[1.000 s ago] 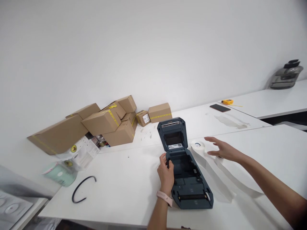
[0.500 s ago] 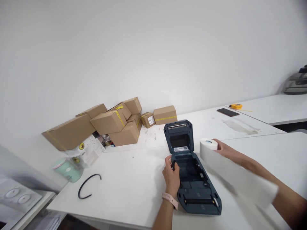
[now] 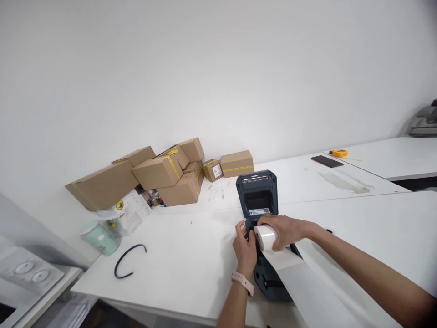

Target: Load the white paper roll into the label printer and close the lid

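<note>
A dark label printer (image 3: pixel 257 187) stands on the white table with its lid swung up. My right hand (image 3: pixel 285 229) is closed around a roll of white label paper (image 3: pixel 265 237), which sits over the printer's bay near the hinge. A long loose strip of the paper trails from the roll toward the lower right and covers part of the printer. My left hand (image 3: pixel 245 246), with a pink band on its wrist, grips the left side of the printer by the roll's end. The inside of the bay is mostly hidden by the roll and my right hand.
Several cardboard boxes (image 3: pixel 157 172) are piled against the wall at the left, beside a mint-green container (image 3: pixel 100 238). A curved black cable (image 3: pixel 120 260) lies at the front left. Back right are a phone (image 3: pixel 327 161) and a yellow tape measure (image 3: pixel 338 153).
My right hand has brought the paper roll left, from beside the printer to over its bay, turning it onto its side. My left hand keeps its grip on the printer.
</note>
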The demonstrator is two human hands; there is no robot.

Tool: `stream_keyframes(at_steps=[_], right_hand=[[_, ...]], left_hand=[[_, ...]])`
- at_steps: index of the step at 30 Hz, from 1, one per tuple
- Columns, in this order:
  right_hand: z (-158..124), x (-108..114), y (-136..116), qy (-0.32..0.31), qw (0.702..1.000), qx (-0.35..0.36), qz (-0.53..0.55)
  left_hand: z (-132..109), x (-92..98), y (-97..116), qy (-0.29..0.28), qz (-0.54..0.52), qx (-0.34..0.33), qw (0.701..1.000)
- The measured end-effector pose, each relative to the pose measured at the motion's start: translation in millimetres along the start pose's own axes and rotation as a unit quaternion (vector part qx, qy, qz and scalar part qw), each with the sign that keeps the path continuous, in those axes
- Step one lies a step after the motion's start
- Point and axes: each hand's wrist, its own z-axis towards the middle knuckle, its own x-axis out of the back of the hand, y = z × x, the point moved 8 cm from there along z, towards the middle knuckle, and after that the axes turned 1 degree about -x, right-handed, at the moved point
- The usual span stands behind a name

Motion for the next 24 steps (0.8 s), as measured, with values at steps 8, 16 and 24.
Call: stream_keyframes(at_steps=[8,16,24], right_hand=[[16.1,-29.0,13.7,-0.026,0.992,-0.044,-0.112],[17.2,-34.1,13.6,0.006,0.985,-0.043,-0.168],[14.7,-33.5,12.2,0.01,0.982,-0.055,-0.181]], left_hand=[[0.4,-1.1,-2.3,-0.001,0.005,-0.014,1.0],[5.9,-1.8,-5.8,0.008,0.03,0.009,0.999],[-64.1,35.0,-33.0,0.059,-0.014,0.082,0.995]])
